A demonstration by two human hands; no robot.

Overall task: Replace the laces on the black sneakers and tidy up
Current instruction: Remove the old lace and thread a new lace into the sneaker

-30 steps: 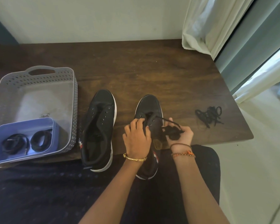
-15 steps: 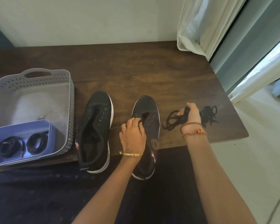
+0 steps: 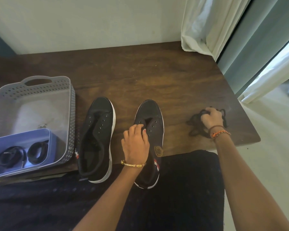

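Two black sneakers with white soles lie on the dark wooden table, both without laces. The left sneaker [image 3: 97, 137] lies free. My left hand [image 3: 135, 144] rests on the right sneaker [image 3: 151, 117], fingers curled at its tongue and eyelets. My right hand [image 3: 211, 118] holds a bundle of black lace down at the pile of old black laces [image 3: 194, 125] near the table's right edge. Two coiled black laces [image 3: 21, 155] sit in a blue box [image 3: 23, 137].
A grey perforated basket [image 3: 72, 117] at the left holds the blue box. A white curtain [image 3: 207, 25] hangs over the table's back right corner. The table's right edge [image 3: 250, 124] drops to a pale floor. My dark-clothed lap is below the front edge.
My right hand pulled the lace free of the right sneaker and carried it right to the lace pile. My left hand stayed on the sneaker.
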